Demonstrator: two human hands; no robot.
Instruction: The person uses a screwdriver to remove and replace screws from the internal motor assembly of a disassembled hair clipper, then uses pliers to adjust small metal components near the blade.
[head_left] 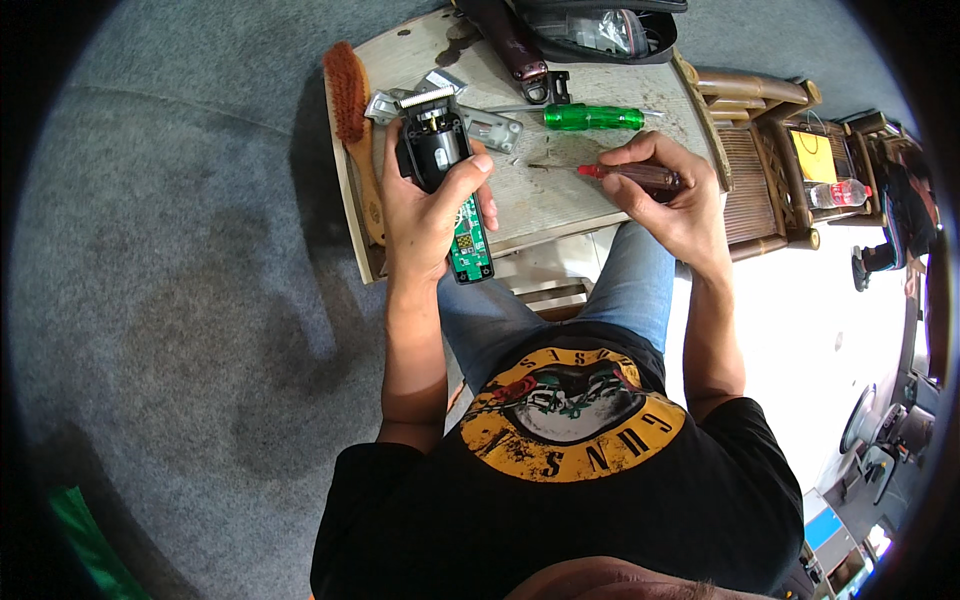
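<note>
My left hand [425, 215] is closed around a black hair clipper [437, 155]. The clipper's cutting blade points away from me, and its lower casing is off, baring a green circuit board [466, 238]. In my right hand [680, 195] is a screwdriver [640, 179] with a dark reddish-brown handle and a red collar. Its thin shaft points left toward the clipper, apart from it, low over the table [560, 205]. Beyond the clipper lies a grey translucent casing part [490, 131], partly hidden by the clipper and my left hand.
A green-handled screwdriver [594, 118] lies farther back. Behind it are a dark maroon clipper [510, 45] and an open black case [600, 32]. A wooden brush [350, 110] lies along the table's left edge. Bamboo furniture [755, 185] stands at right, near another person [895, 215].
</note>
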